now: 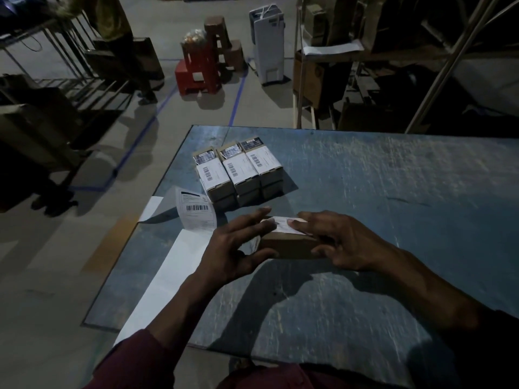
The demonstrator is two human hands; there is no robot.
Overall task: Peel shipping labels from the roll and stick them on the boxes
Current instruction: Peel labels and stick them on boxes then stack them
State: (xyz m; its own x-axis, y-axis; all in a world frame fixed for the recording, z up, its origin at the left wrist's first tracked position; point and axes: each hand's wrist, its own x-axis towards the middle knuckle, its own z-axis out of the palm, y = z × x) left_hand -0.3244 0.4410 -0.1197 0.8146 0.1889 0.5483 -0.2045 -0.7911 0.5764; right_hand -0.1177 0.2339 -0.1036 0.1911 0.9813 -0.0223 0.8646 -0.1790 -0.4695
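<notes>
A small brown cardboard box (pixel 289 244) lies on the blue table (pixel 393 192) in front of me, with a white label (pixel 280 221) on its top. My left hand (pixel 238 245) lies over the box's left end, fingers straight across the label and thumb against the near side. My right hand (pixel 342 240) presses the label's right part with straight fingers. A strip of label backing (pixel 179 262) runs along the table's left edge, and one barcode label (pixel 196 210) curls up from it. Behind the box stand several labelled boxes (pixel 238 169) in a stacked block.
The table's left edge is close to the label strip. On the floor beyond are red and brown plastic stools (pixel 202 68), a white appliance (pixel 266 43), metal racks (pixel 393 66) at right and a person (pixel 126 43) by shelving at far left.
</notes>
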